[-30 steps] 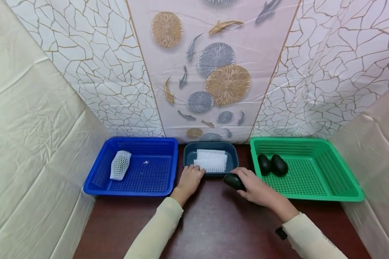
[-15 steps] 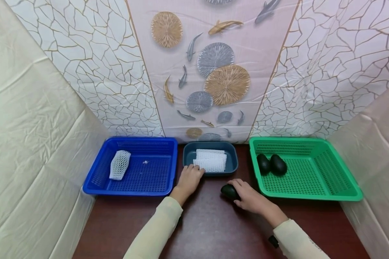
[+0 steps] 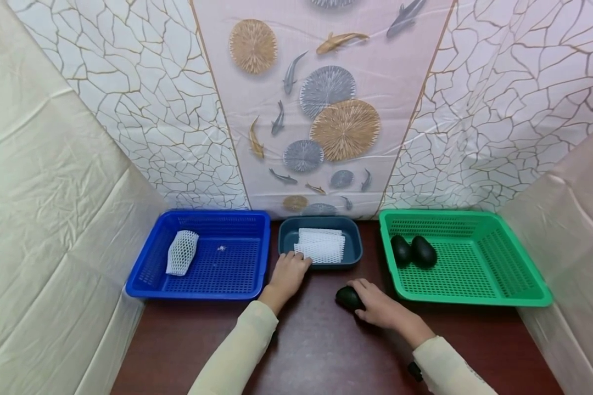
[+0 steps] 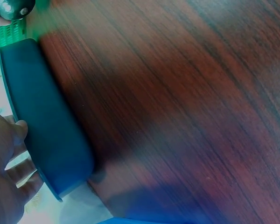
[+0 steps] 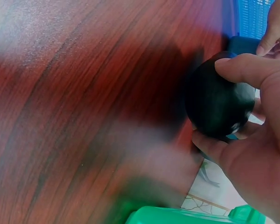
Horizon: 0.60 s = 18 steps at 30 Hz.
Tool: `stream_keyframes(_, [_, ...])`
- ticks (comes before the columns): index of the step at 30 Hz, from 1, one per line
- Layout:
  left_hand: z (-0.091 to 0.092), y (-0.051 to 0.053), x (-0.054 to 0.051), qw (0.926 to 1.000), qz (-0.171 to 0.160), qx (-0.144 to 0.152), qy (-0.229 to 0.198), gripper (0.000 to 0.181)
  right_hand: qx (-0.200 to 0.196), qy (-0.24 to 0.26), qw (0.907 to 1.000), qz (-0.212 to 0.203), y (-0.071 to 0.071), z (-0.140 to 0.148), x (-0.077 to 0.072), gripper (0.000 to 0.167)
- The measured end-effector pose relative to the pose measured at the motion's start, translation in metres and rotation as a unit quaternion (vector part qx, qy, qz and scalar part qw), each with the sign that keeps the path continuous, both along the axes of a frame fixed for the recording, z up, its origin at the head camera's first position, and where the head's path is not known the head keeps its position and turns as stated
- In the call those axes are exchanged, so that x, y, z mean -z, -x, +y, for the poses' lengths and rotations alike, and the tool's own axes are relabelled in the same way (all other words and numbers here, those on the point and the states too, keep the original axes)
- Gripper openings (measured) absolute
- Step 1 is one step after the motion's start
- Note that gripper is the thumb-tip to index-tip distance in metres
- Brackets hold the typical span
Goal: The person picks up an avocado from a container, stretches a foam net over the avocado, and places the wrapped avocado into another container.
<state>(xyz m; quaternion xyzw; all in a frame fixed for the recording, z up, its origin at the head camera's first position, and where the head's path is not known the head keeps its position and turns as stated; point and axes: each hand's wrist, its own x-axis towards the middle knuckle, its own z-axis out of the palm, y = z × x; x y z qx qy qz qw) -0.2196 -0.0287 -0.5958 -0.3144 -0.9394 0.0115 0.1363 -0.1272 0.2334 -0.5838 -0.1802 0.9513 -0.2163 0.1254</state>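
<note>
My left hand [image 3: 290, 273] is at the front left edge of a small dark teal tray [image 3: 353, 236]. In the left wrist view, its thumb is on the outside of the rim and the other fingers reach behind it, so it grips the tray wall. White foam net sleeves [image 3: 321, 249] lie stacked inside that tray. My right hand [image 3: 375, 304] holds a dark avocado [image 3: 348, 298] in front of the tray, thumb and fingers curled round it in the right wrist view [image 5: 219, 98]. Whether the avocado touches the table cannot be told.
The blue basket [image 3: 197, 293] on the left contains one foam-netted item [image 3: 182, 253] and a small white scrap [image 3: 221, 248]. Two avocados [image 3: 424, 252] lie at the left side of the green basket [image 3: 474, 299]. Fabric walls enclose the brown table [image 3: 316, 351].
My right hand, with the avocado, has moved down and slightly left, away from the tray, slowing in the last half second. The left hand has stayed at the tray's edge.
</note>
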Motion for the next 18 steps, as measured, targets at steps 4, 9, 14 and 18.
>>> stream_keyframes(4, [-0.0004,-0.0008,-0.0002,1.0,0.001,0.0,-0.001,0.022,0.002,-0.002,1.0,-0.006,-0.0001,0.0,0.002,0.064])
stream_keyframes(9, [-0.0002,-0.0006,0.0001,1.0,0.003,0.001,-0.005,0.021,-0.002,-0.004,1.0,-0.001,-0.0007,-0.0007,0.0034,0.065])
stream_keyframes(14, [0.0001,-0.0011,-0.0002,1.0,0.002,-0.003,-0.003,0.021,-0.003,-0.002,1.0,-0.006,-0.0014,-0.003,0.0028,0.068])
stream_keyframes(18, [0.0003,-0.0007,0.0008,1.0,-0.001,-0.005,-0.001,0.021,0.006,-0.005,0.9999,-0.014,-0.0006,-0.0044,0.0048,0.07])
